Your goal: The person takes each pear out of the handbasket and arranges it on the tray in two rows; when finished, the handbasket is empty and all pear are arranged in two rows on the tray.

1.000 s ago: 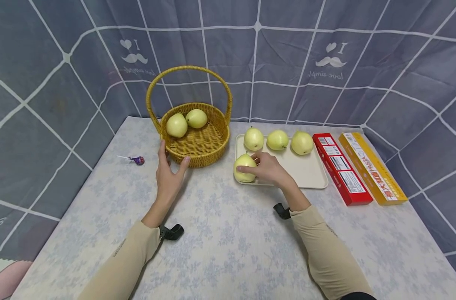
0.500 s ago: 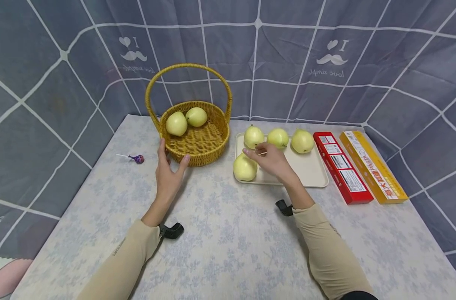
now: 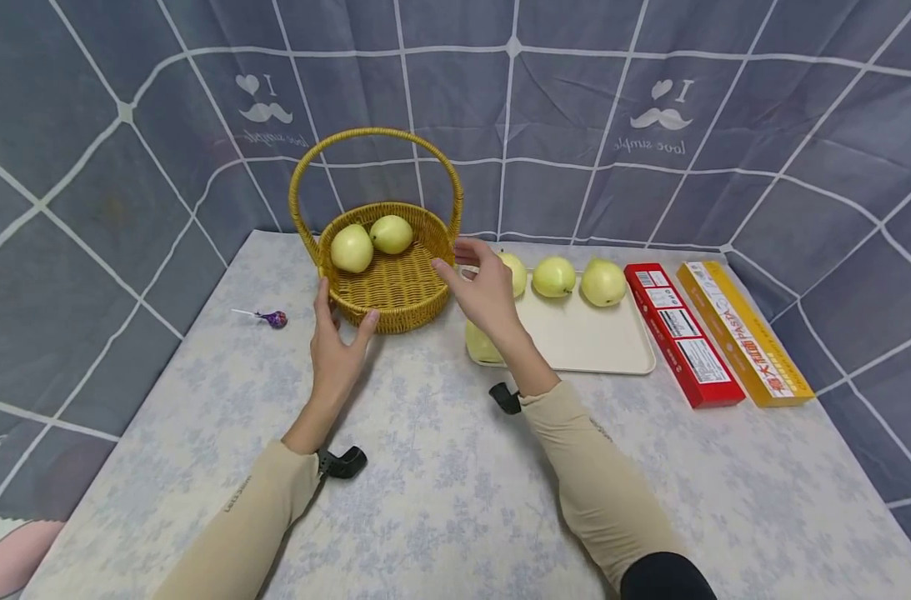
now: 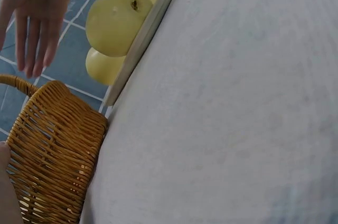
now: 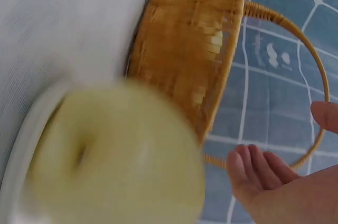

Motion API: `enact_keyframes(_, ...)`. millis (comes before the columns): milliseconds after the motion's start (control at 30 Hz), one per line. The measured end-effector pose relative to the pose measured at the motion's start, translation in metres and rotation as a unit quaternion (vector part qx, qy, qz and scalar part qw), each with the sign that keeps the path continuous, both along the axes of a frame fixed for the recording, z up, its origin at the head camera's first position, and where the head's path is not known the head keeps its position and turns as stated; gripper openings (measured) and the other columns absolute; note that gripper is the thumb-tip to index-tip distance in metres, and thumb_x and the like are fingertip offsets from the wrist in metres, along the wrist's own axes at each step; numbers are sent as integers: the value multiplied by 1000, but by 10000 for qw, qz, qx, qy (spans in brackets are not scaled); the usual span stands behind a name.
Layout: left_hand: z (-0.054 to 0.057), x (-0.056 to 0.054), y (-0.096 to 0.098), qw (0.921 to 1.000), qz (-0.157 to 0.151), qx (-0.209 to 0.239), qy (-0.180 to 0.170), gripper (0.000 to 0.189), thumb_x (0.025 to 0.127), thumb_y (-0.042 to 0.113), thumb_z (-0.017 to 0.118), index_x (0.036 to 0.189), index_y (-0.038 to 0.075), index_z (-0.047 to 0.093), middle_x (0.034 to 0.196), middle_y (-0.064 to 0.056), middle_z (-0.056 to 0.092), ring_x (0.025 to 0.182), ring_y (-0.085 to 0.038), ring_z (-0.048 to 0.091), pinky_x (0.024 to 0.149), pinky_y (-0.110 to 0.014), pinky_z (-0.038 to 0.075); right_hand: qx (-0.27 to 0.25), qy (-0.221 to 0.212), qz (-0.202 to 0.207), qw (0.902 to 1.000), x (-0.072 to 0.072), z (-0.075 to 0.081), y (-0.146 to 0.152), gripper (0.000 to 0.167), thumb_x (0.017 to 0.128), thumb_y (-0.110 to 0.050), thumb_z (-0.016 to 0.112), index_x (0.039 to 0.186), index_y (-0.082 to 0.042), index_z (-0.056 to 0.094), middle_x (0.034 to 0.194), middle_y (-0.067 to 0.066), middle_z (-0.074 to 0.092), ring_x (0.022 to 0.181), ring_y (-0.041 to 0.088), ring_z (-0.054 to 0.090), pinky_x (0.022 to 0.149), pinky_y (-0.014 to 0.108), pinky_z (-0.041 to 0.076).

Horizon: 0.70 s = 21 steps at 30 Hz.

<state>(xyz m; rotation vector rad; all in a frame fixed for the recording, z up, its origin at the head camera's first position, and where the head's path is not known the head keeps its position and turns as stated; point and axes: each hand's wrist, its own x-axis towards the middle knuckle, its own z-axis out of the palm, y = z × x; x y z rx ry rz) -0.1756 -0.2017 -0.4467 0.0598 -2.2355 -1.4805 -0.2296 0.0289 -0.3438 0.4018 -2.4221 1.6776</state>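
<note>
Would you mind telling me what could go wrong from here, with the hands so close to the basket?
The two pears sit toward the left of the basket, with bare weave beside them; if the left hand tips it, they might roll.
The empty right hand is close to the handle and could bump it.
In the head view, that hand partly covers the near-left pear on the tray, so it might nudge it.

Booth-like space, printed fabric walls

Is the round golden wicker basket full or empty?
Neither: the basket is partly filled. Two round yellow-green pears sit inside, and bare woven bottom shows beside them.
</note>
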Motion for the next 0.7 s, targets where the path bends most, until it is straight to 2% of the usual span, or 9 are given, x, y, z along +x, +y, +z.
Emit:
enact_keyframes(233,-1,0,-1,10000,31,28,-42,91,102,40,70,171,27,11,176,-6,21,157,-29,34,128,-52,31,-404,-66,-132,9991,-16,-10,-50,58,99,-29,75,149,-7,53,131,15,70,121,25,69,101,30,58)
enact_keyframes(367,-2,1,0,10000,58,29,-50,91,102,41,70,171,26,12,176,-5,21,156,-30,34,127,-52,32,-422,-170,-58,9989,-24,-19,-72,58,98,-28,77,148,-9,54,131,16,70,120,25,70,98,29,59)
enact_keyframes(533,-1,1,0,9999,80,18,-61,91,102,41,70,171,26,13,176,-3,21,156,-31,36,127,-53,33,210,-423,218,9986,-31,-19,-92,65,98,-34,77,153,-13,50,141,14,65,130,26,64,109,37,52)
enact_keyframes(600,0,0,-1,10000,51,14,-57,91,102,41,70,171,26,13,176,-4,21,156,-32,36,127,-53,33,467,-537,283,9971,-35,-18,-99,67,98,-36,77,155,-15,49,143,12,64,131,25,63,111,38,51)
enact_keyframes(700,0,-1,-2,10000,32,7,-51,91,102,41,70,171,25,13,176,-3,21,156,-32,36,127,-53,32,572,-629,364,9957,-43,-18,-107,69,97,-36,77,156,-14,49,145,13,63,133,26,62,110,37,51)
